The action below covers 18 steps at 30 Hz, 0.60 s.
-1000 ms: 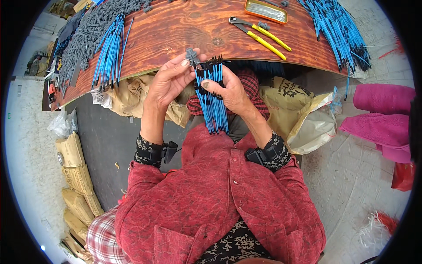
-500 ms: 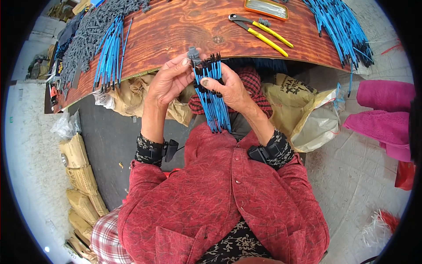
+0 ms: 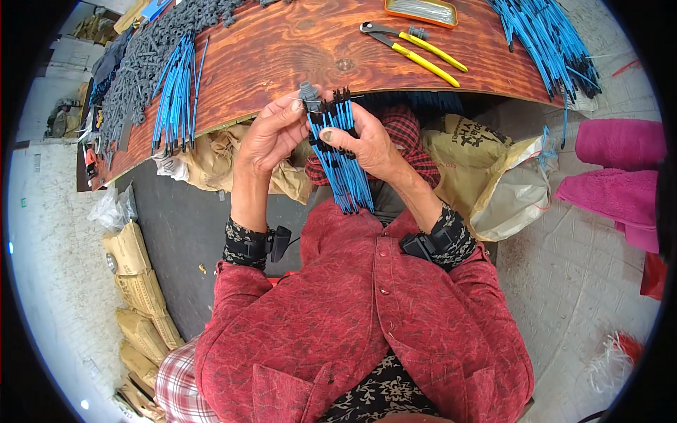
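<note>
Just off the table's near edge, my left hand (image 3: pixel 268 139) pinches a small grey ribbed plastic fitting (image 3: pixel 307 91) between thumb and fingers. Close beside it, my right hand (image 3: pixel 375 146) is wrapped round a bundle of thin blue rods with black ends (image 3: pixel 347 180). The right thumb presses across the black upper part, and the rods hang down toward my lap. The fitting sits at the bundle's upper left corner. Whether it touches a rod there I cannot tell.
Loose grey fittings (image 3: pixel 144 74) are heaped at the table's left, beside more blue rods (image 3: pixel 176 99). Yellow-handled pliers (image 3: pixel 427 65) and an orange tray (image 3: pixel 389 12) of thin metal pins lie at the back. A rod pile (image 3: pixel 539 46) overhangs the right edge. Paper sacks (image 3: pixel 493 166) stand below.
The whole view has shifted slightly. Both hands keep their grips, on the fitting and on the rods, with hardly any visible movement between them.
</note>
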Tool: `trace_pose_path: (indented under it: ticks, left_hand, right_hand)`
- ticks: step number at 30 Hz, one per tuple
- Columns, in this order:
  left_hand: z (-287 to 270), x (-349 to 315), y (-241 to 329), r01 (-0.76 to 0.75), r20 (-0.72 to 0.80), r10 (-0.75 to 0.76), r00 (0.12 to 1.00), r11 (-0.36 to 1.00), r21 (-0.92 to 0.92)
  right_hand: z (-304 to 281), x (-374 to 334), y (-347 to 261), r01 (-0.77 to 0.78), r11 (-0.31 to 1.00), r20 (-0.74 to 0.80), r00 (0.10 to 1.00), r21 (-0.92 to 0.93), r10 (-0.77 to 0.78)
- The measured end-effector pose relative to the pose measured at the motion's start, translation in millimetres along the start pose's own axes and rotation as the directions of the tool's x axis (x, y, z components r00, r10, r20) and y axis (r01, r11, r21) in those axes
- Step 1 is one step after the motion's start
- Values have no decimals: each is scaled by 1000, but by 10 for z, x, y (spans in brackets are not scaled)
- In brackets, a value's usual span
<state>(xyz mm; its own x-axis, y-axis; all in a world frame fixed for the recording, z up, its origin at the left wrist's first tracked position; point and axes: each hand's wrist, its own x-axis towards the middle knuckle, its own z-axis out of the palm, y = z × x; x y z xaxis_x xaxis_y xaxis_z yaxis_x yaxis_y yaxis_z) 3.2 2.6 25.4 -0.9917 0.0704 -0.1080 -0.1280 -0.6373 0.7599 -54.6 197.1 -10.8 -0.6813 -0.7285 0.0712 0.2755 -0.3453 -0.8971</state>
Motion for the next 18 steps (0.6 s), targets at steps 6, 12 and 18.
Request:
trace_pose_path:
  ticks: [6,12,18]
  left_hand:
    - [-103,-16,-4,-18,20,19,1000,999,-26]
    - [93,-91,70,-94,-1,95,996,989,114]
    - [69,-131,109,-124,15,128,992,923,365]
  right_hand:
    - [2,-8,-18,-11,995,17,1000,-97,13]
    - [10,-2,4,10,997,5,1000,-72,-10]
    - [8,0,-10,4,997,4,1000,-83,-4]
